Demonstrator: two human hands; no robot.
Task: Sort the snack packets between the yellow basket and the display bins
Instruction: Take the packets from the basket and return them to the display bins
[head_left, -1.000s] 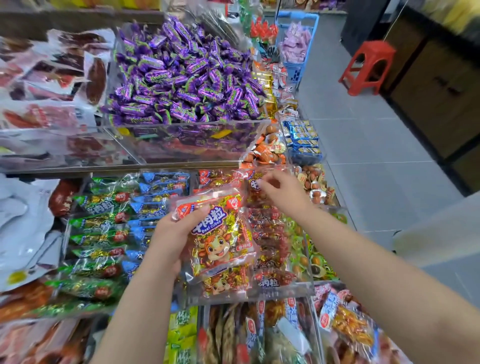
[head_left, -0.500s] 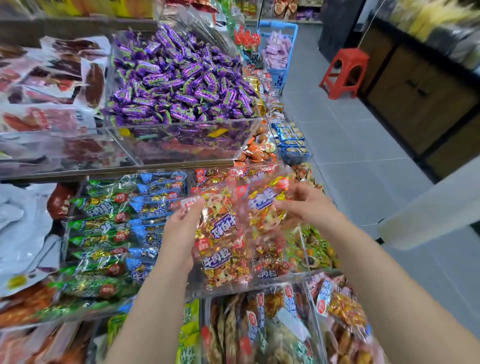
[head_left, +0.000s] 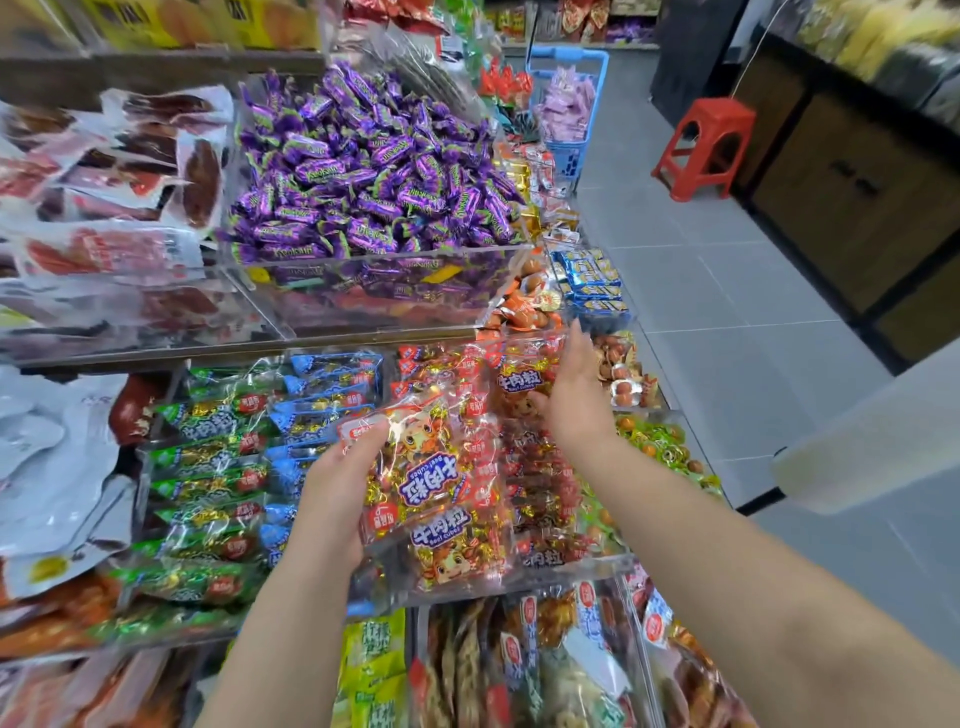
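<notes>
My left hand (head_left: 337, 483) grips a clear beef-cube snack packet (head_left: 415, 462) with red and gold sweets inside, held upside down over a clear display bin (head_left: 582, 564) full of the same packets. My right hand (head_left: 574, 395) is further back over that bin, fingers spread, its palm against another beef-cube packet (head_left: 519, 382) lying on the pile. Whether it grips that packet I cannot tell. No yellow basket is in view.
Green packets (head_left: 208, 467) and blue packets (head_left: 322, 410) fill the bin to the left. A bin of purple sweets (head_left: 363, 171) sits on the shelf above. A blue basket (head_left: 569, 104) and a red stool (head_left: 701, 148) stand in the grey-tiled aisle on the right.
The packet in my left hand has turned upside down. My right hand carried a second packet back onto the pile and has spread its fingers over it.
</notes>
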